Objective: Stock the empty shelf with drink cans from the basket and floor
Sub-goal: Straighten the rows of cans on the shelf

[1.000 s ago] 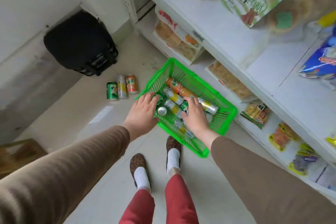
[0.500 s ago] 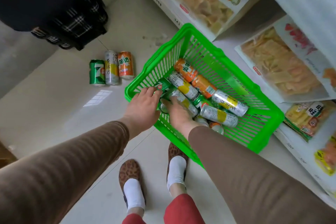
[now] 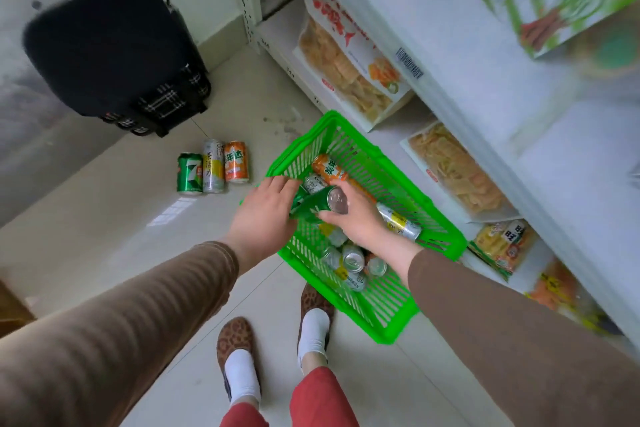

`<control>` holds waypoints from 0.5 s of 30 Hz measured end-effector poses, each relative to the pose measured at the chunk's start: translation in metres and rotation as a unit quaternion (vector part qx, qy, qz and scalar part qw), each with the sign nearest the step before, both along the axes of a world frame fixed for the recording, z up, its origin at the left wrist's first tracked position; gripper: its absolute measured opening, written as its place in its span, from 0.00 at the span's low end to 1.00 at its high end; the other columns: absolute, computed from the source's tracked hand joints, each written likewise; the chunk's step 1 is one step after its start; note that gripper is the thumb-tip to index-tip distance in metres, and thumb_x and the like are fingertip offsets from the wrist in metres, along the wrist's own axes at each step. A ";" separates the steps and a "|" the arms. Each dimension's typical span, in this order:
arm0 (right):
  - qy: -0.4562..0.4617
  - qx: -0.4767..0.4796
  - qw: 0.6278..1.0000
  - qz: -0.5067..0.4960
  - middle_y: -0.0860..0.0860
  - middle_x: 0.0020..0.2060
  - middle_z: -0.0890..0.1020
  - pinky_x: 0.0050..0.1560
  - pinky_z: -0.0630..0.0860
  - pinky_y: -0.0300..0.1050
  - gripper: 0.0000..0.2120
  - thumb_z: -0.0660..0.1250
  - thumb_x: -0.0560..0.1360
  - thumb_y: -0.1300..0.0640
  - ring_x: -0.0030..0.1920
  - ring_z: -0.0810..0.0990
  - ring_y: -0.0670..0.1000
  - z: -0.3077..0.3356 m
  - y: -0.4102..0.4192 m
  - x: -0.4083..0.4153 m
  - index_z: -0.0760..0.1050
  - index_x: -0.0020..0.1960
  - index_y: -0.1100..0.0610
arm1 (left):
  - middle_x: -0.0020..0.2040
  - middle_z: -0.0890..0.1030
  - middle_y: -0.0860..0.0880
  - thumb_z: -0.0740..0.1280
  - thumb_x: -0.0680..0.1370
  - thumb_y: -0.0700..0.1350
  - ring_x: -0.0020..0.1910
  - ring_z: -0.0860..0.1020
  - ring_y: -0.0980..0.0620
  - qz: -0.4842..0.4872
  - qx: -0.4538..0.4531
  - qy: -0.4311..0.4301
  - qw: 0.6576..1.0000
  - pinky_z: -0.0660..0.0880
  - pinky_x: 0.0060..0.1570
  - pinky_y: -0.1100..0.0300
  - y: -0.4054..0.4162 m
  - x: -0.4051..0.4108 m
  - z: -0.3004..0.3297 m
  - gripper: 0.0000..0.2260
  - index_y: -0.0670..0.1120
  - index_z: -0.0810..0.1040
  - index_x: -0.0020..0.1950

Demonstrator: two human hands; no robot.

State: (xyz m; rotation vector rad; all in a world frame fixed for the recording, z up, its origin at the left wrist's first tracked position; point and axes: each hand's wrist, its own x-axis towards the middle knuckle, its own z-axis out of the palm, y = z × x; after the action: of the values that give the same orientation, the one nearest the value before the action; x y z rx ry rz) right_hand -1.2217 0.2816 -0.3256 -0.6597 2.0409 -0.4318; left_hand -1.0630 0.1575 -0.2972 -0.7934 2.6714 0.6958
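Black fabric of a bag [image 3: 114, 52] fills the far left by the wall. Next we see three upright cans [image 3: 213, 166] touching in a row on the floor. Our left hand [image 3: 266, 215] cups the base of a green can [image 3: 313, 203], and our right hand [image 3: 356, 215] grips its top end, holding it tilted above the green basket [image 3: 391, 319], where more cans lie. White shelves [image 3: 460, 55] with snack packets [image 3: 349, 62] run along the right.

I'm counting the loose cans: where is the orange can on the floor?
The orange can stands upright on the floor, left of the green basket, at the right end of a row beside a silver-yellow can and green can.
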 end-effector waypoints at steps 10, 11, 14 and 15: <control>0.094 -0.177 0.974 -0.109 0.42 0.56 0.81 0.59 0.74 0.45 0.30 0.77 0.65 0.38 0.57 0.79 0.45 0.394 0.002 -0.046 0.73 0.63 0.45 | 0.66 0.72 0.44 0.70 0.72 0.47 0.65 0.70 0.41 -0.025 -0.032 0.182 0.982 0.71 0.62 0.47 -0.031 -0.046 0.320 0.31 0.43 0.66 0.73; 0.103 -0.198 0.967 -0.126 0.42 0.55 0.82 0.58 0.75 0.46 0.29 0.78 0.65 0.37 0.56 0.80 0.44 0.431 0.004 -0.050 0.74 0.61 0.43 | 0.66 0.72 0.44 0.70 0.71 0.47 0.64 0.70 0.41 -0.031 -0.033 0.207 0.977 0.71 0.63 0.47 -0.032 -0.052 0.351 0.31 0.44 0.66 0.73; 0.128 -0.262 0.940 -0.177 0.43 0.51 0.85 0.57 0.80 0.57 0.29 0.76 0.59 0.30 0.52 0.83 0.48 0.522 0.008 -0.068 0.78 0.56 0.41 | 0.66 0.71 0.45 0.68 0.72 0.47 0.64 0.70 0.43 -0.036 -0.037 0.276 0.960 0.70 0.63 0.47 -0.031 -0.073 0.430 0.30 0.45 0.65 0.73; 0.146 -0.273 0.932 -0.187 0.44 0.50 0.85 0.57 0.81 0.59 0.28 0.76 0.60 0.31 0.52 0.84 0.49 0.546 0.010 -0.076 0.79 0.56 0.42 | 0.66 0.71 0.46 0.68 0.73 0.48 0.64 0.69 0.44 -0.035 -0.036 0.294 0.955 0.69 0.64 0.48 -0.029 -0.082 0.451 0.30 0.46 0.64 0.73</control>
State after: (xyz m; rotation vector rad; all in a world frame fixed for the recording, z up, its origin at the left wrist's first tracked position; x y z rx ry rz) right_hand -1.2979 0.2919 0.2205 -0.6860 2.3527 -1.2198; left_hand -1.1454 0.1286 0.1543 -0.5656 3.2493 0.9420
